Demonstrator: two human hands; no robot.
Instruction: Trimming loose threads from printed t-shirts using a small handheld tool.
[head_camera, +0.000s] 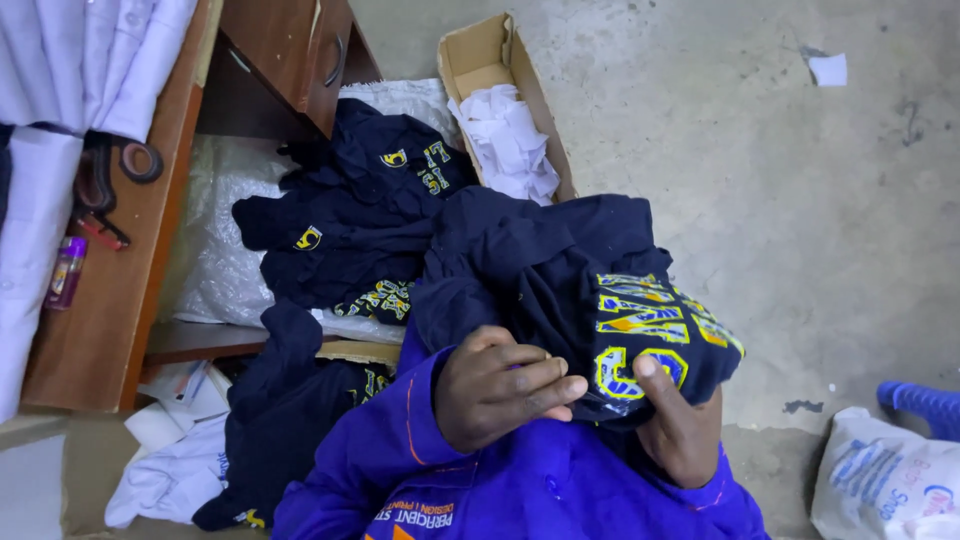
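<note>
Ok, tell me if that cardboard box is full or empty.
Partly full: the open cardboard box holds crumpled white cloth at one end; the other end shows bare cardboard.

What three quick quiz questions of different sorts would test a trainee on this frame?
1. True or false: both hands grip the dark navy garment with yellow lettering.
2. What fills the cardboard box on the floor? A) shoes B) crumpled white paper C) bottles
3. What lies on the wooden desk beside the small purple bottle?

Key:
1. True: the left hand and right hand both pinch it.
2. B, the white paper.
3. Scissors.
</note>
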